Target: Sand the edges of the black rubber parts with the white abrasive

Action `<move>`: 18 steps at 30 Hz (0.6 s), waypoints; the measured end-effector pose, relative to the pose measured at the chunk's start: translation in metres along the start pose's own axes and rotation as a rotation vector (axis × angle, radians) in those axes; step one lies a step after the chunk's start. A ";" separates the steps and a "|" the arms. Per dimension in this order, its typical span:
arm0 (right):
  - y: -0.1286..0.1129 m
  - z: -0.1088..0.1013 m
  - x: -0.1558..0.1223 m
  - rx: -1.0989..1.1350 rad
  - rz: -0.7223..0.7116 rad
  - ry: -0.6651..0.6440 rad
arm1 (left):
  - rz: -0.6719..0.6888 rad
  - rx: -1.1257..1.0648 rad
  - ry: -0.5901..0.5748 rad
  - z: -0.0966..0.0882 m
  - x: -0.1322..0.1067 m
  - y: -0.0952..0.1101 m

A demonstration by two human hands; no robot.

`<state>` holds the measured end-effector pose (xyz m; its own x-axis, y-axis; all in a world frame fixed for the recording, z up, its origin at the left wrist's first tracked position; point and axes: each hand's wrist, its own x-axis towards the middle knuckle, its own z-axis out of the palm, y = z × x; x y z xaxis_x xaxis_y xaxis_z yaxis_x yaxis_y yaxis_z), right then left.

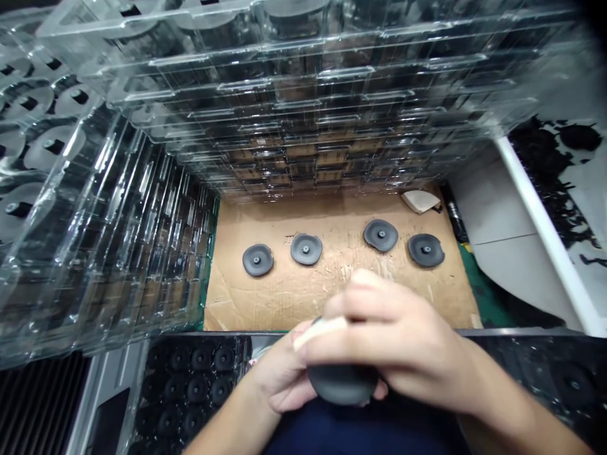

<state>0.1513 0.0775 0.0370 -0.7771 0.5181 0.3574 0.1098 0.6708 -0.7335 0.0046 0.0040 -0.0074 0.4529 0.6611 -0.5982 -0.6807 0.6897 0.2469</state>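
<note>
Close to my body, my left hand (289, 373) is closed around a dark grey, rounded disc (342, 384) from below and from the left. My right hand (393, 335) lies over the top of that disc, its fingers bent and slightly blurred. Between the right fingers and the disc shows a pale cream pad (320, 330), partly covered by the fingers. Beyond the hands, several similar grey discs with a small central stud lie apart on a cardboard sheet (284, 303): a far-left disc (257, 260), another disc (306, 249), a third disc (380, 235) and a right-hand disc (426, 250).
Tall stacks of clear plastic trays stand at the back (322, 82) and left (109, 208). A cream folded piece (420, 201) and a black tool (454, 212) lie at the cardboard's far right. A white bin wall (540, 221) rises at right. A disc-filled black tray (190, 385) sits front left.
</note>
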 end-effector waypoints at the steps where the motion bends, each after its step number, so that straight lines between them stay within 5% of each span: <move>1: 0.006 0.001 -0.003 0.007 0.064 0.043 | -0.045 -0.017 -0.063 -0.002 0.000 0.000; 6: 0.038 0.024 -0.037 -0.146 0.491 0.191 | -0.090 -0.131 -0.297 -0.008 -0.001 0.004; 12: 0.058 0.069 -0.074 -0.162 0.499 0.092 | -0.059 -0.142 -0.290 -0.007 0.001 0.007; 16: 0.036 0.040 -0.059 -0.189 0.539 0.206 | -0.053 -0.115 -0.307 -0.002 0.000 0.006; 18: 0.013 0.019 -0.043 -0.172 0.440 0.293 | -0.027 -0.062 -0.215 0.003 -0.002 0.005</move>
<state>0.1745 0.0537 0.0006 -0.4330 0.8785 0.2021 0.5042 0.4218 -0.7536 0.0019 0.0067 -0.0031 0.5791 0.6951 -0.4261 -0.6978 0.6928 0.1819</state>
